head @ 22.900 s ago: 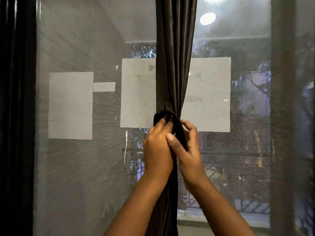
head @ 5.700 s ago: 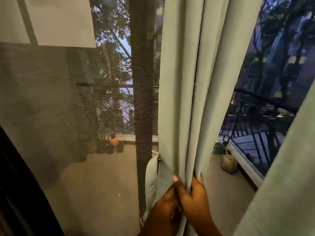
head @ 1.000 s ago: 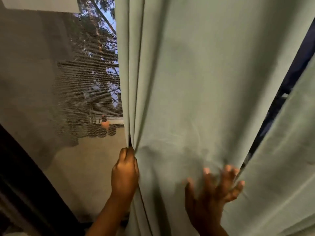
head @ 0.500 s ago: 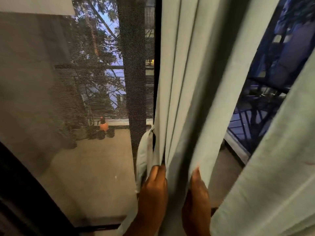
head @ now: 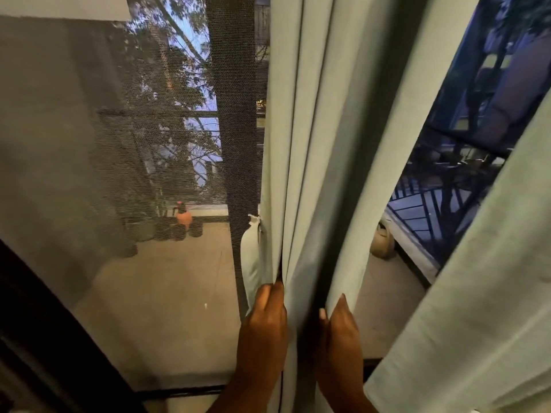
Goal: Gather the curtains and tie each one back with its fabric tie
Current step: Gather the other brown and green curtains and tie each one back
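Both hands grip the gathered pale green curtain [head: 313, 144]: left hand [head: 264, 323] curled round its left folds beside the hanging fabric tie [head: 250, 257], right hand [head: 340, 329] pinching its right edge.

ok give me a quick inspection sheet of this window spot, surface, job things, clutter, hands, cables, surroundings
surface: mesh window screen, floor beyond it.
job's things: pale green curtain bunched into vertical folds; its fabric tie hangs loose at the curtain's left edge, not wrapped round. A second green panel hangs at right, ungathered.
clutter: orange pot among dark pots outside; round tan object by the railing.
hands: left hand grips the left folds; right hand holds the right folds.
cables: nothing seen.
surroundings: trees, dark railing, dusk light.
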